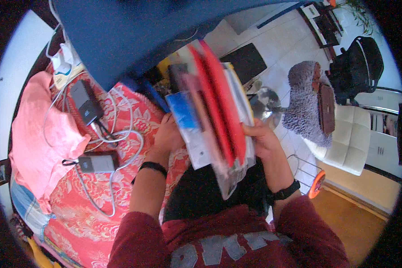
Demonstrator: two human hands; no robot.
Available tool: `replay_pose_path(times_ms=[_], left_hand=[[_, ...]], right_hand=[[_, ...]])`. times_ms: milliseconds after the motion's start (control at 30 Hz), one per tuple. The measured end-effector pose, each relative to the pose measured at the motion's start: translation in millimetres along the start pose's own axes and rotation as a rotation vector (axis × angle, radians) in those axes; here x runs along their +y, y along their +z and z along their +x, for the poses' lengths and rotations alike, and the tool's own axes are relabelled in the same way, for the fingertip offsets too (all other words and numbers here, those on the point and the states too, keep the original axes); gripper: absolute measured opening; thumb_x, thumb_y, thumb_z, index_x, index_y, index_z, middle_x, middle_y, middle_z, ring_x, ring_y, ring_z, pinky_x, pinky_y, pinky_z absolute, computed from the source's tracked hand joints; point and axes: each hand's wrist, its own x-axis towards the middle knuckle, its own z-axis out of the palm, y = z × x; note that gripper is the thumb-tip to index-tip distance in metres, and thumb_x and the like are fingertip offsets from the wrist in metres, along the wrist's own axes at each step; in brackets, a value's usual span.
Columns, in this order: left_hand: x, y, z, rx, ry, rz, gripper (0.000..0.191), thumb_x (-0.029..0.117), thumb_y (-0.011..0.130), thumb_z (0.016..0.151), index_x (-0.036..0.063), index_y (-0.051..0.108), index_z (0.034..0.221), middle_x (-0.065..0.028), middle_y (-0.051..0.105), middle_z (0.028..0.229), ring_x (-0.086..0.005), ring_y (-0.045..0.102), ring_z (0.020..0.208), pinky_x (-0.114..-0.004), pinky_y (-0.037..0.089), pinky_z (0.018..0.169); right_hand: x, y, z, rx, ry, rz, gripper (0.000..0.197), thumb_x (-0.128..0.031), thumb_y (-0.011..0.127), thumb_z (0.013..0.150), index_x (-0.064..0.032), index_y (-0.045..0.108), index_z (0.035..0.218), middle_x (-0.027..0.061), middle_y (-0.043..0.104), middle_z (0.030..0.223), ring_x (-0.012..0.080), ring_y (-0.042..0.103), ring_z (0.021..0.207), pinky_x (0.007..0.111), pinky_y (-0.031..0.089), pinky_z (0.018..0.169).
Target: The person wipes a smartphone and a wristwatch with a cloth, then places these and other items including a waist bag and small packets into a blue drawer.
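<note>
My right hand [263,135] grips the right edge of a stack of papers and folders, thumb on top. Two bright red folders [221,110] stand out in it, blurred by motion. White sheets [239,90] show on their right, and a clear plastic sleeve [231,186] hangs at the lower end. On the left side of the stack is a blue-and-white printed sheet [187,117]. Close against that sheet is my left hand [169,134], over the patterned red bedspread [144,115]; its fingers are partly hidden, so its grip is unclear.
A large blue surface [120,37] fills the top. Two power banks [85,100] with white cables [142,144] lie on the bedspread beside pink cloth [47,134]. At right stand a white padded seat [350,137] with a grey fluffy cover [301,100] and an orange-rimmed wheel [317,184].
</note>
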Motion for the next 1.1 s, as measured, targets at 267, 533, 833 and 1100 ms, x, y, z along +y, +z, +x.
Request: replay_pose_path(times_ms=[267, 533, 833, 1100], left_hand=[[32.9, 23.0, -7.1, 0.325, -0.337, 0.076, 0.046, 0.023, 0.060, 0.075, 0.0088, 0.048, 0.117, -0.0104, 0.055, 0.116, -0.0260, 0.045, 0.115, -0.044, 0.029, 0.101], [69.8, 4.3, -45.0, 0.382, -0.245, -0.225, 0.045, 0.012, 0.064, 0.070, 0.0080, 0.049, 0.112, -0.0107, 0.054, 0.115, -0.0285, 0.046, 0.114, -0.045, 0.029, 0.102], [74.9, -3.8, -58.7, 0.387, -0.207, -0.233, 0.046, 0.009, 0.065, 0.068, 0.0059, 0.051, 0.111, -0.0107, 0.055, 0.112, -0.0278, 0.046, 0.114, -0.045, 0.029, 0.103], [71.5, -1.7, -58.1, 0.340, -0.204, -0.210, 0.048, 0.012, 0.067, 0.067, 0.0059, 0.051, 0.112, -0.0112, 0.055, 0.113, -0.0273, 0.046, 0.114, -0.044, 0.028, 0.103]], right_hand=[[72.2, 151.2, 0.5, -0.388, 0.167, -0.309, 0.032, -0.016, 0.071, 0.074, -0.0002, 0.064, 0.100, 0.0047, 0.065, 0.086, 0.0171, 0.061, 0.072, 0.032, 0.048, 0.068], [144.4, 285.1, 18.3, -0.541, -0.429, -0.696, 0.035, -0.022, 0.076, 0.059, 0.0011, 0.063, 0.082, 0.0162, 0.064, 0.079, 0.0279, 0.063, 0.072, 0.037, 0.051, 0.067], [226.2, 360.4, -42.9, -0.695, -0.260, -1.080, 0.026, -0.011, 0.068, 0.066, 0.0068, 0.064, 0.085, 0.0239, 0.065, 0.087, 0.0356, 0.065, 0.085, 0.044, 0.053, 0.072], [234.5, 266.5, 7.9, -0.727, -0.366, -1.292, 0.025, -0.018, 0.068, 0.069, 0.0019, 0.063, 0.084, 0.0203, 0.065, 0.081, 0.0347, 0.064, 0.074, 0.047, 0.051, 0.065]])
